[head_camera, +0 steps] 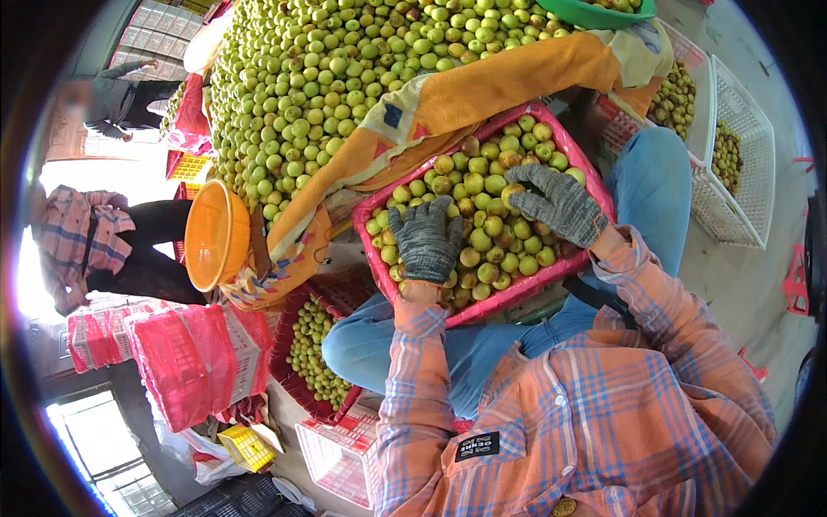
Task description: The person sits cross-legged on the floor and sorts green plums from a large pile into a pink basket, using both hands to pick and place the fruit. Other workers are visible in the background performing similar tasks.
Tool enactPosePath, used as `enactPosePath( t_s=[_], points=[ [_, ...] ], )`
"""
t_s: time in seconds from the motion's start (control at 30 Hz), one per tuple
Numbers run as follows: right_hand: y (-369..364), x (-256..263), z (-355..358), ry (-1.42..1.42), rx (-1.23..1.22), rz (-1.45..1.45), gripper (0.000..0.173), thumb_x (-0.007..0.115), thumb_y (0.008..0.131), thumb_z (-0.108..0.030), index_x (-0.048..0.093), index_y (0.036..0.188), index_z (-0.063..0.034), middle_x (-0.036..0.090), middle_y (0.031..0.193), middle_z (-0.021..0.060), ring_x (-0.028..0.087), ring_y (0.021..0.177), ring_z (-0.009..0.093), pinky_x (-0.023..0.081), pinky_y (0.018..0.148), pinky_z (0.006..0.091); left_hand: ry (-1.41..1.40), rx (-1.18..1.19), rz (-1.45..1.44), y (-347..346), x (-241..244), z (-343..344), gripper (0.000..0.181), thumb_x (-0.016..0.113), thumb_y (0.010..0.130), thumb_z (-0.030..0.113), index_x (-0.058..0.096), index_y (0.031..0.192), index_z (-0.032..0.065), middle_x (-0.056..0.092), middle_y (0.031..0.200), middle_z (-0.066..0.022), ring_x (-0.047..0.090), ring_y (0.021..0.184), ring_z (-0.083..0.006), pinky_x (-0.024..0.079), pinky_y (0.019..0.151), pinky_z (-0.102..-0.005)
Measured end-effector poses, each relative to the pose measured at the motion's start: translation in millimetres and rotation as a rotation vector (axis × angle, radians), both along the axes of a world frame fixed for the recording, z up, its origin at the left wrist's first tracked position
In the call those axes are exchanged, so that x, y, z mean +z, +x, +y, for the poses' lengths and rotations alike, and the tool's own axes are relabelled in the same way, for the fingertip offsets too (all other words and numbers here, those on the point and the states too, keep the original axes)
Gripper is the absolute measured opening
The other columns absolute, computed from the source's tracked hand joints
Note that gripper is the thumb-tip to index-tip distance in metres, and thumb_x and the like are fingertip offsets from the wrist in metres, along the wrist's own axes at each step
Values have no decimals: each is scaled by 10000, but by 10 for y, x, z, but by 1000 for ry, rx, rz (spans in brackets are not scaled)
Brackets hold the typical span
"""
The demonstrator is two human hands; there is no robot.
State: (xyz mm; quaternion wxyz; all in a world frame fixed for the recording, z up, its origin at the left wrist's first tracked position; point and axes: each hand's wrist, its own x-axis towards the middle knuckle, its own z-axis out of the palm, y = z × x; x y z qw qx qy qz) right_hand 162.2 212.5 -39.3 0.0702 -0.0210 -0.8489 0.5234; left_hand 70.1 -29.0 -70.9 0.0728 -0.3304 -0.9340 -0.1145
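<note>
A crate with a pink plastic lining (475,315) rests at my lap, filled with small round green fruits (479,240), likely jujubes, some with brown patches. My left hand (426,240), in a grey knitted glove, lies palm down on the fruits at the crate's left side, fingers apart. At the right side my right hand (559,201), gloved alike, has thumb and fingers around one yellowish-brown fruit (510,194). What lies under both palms is hidden.
Beyond an orange cloth (517,64) lies a large heap of fruit (310,97). An orange basket (216,236) and a green basin (601,14) flank it. White crates (743,148) stand right; a red-lined crate (284,342) and pink-wrapped crates (194,362) left. Two people (90,239) stand at far left.
</note>
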Motion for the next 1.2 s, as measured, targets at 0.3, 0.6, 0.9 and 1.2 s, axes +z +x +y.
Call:
enactPosePath(
  t_s=[0.3,0.6,0.9,1.2],
  points=[
    [-585,-100,-460,199,159,-15,372,657,874,-272,590,1166,-51,647,1100,159,619,1032,337,494,898,399,153,295,-94,421,185,-550,446,769,707,314,634,1067,87,658,991,-103,602,974,-308,380,992,-456],
    [-1529,-607,-1032,868,392,23,235,486,901,-189,681,969,-77,699,976,149,682,898,316,548,777,445,246,313,-113,1033,113,-634,489,781,682,298,600,1101,125,626,1070,-79,570,1045,-292,263,1101,-574],
    [-1348,-248,-830,613,554,-185,449,678,824,-269,609,1221,-72,636,1175,159,615,1062,336,475,953,431,217,233,-178,1169,194,-586,440,747,697,294,598,1070,115,601,983,-92,565,1022,-311,253,1094,-575],
    [-1375,-111,-1009,948,372,-231,538,688,809,-306,569,1315,-165,558,1271,177,591,1108,366,466,964,462,206,196,-182,1166,106,-566,449,743,713,325,601,1073,99,602,984,-108,561,1005,-322,250,1089,-590]
  ],
)
